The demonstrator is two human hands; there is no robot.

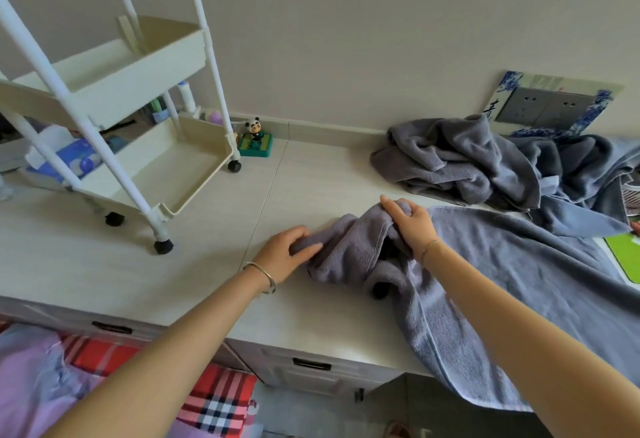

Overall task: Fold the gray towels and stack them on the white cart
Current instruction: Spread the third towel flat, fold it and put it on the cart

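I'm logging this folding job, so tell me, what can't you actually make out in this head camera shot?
Head view:
- Towel pile: count unclear; folds overlap and the right edge cuts it off.
- Gray towel gripped by the left hand and right hand: its far end runs past the right edge.
- White cart: top and left side cropped.
- Green item: cut off by the right edge, unidentifiable.
- Bottles behind cart: too small to identify.

The gray towel [519, 264] runs off the right edge; white cart [138, 91] top cropped
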